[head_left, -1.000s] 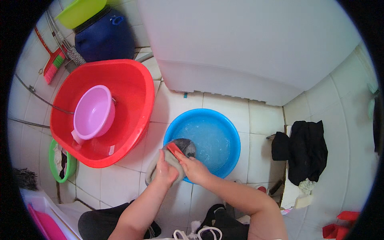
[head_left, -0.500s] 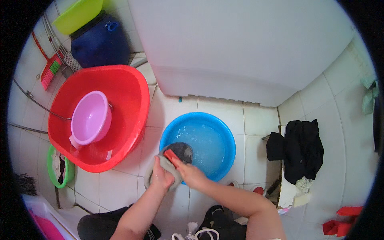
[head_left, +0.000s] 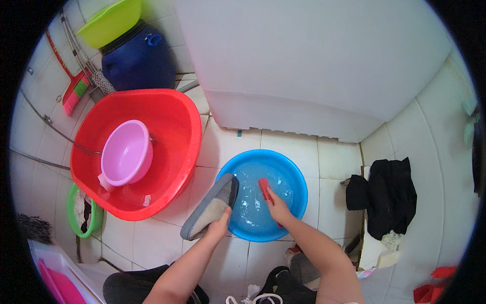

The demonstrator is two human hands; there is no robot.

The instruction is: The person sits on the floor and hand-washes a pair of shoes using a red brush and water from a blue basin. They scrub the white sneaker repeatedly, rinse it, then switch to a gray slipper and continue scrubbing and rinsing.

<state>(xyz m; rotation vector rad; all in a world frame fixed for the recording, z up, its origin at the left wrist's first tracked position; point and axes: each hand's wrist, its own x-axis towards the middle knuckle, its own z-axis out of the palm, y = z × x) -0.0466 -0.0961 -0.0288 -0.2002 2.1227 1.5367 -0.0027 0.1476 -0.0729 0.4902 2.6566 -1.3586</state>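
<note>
My left hand (head_left: 219, 225) is closed on a grey slipper (head_left: 207, 211) with a pale fluffy lining. The slipper is tilted, its dark-edged toe over the left rim of a blue basin (head_left: 303, 195) and its heel outside it. Cloudy, rippled water (head_left: 251, 217) fills the bottom of the basin. Over this water, my right hand (head_left: 278, 209) grips a red scrubbing brush (head_left: 264, 188) that is apart from the slipper. Whether the brush touches the water I cannot tell.
Left stands a large red tub (head_left: 185, 121) holding a pink basin (head_left: 124, 149). A green basket (head_left: 73, 223) with cloths sits beside it. A blue barrel (head_left: 139, 63) is behind, a white appliance (head_left: 314, 66) ahead. Black clothing (head_left: 390, 195) lies at the right.
The brush has come off the slipper and moved right, over the water. My left hand has turned the slipper so its lined inside shows. The view has shifted slightly.
</note>
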